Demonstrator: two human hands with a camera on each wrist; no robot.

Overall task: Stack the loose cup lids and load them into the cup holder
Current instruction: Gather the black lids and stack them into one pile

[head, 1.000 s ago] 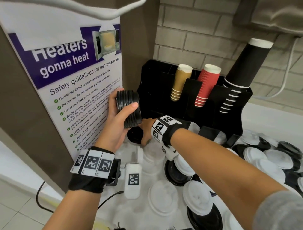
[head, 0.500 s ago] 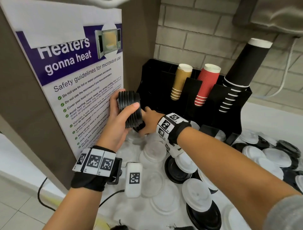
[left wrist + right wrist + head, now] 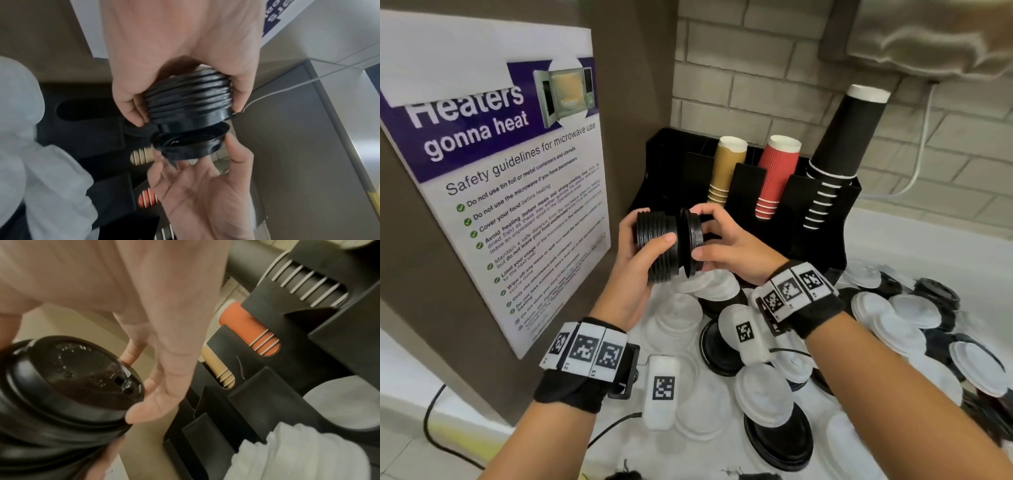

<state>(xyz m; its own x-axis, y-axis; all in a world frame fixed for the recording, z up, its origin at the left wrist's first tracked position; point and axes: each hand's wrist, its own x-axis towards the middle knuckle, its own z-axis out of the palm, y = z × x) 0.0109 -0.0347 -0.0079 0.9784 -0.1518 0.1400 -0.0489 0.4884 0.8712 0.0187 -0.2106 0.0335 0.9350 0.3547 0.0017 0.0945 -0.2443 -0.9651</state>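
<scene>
The ribbed stack of black plastic lids (image 3: 658, 247) sits left of the single black plastic lid (image 3: 691, 240), apparently touching; the black plastic cup holder (image 3: 822, 219) stands behind.

The stack (image 3: 659, 245) of black lids lies on its side in mid-air, ribbed with nested rims, its raised top end facing a single black lid (image 3: 690, 241). That lid stands on edge just beside the stack's end, hollow side toward it, slightly tilted and not yet seated. Loose lids (image 3: 904, 329), white and black, lie scattered and overlapping on the counter below. The black holder (image 3: 822, 219) stands behind, carrying tan, red and black cup stacks.
</scene>
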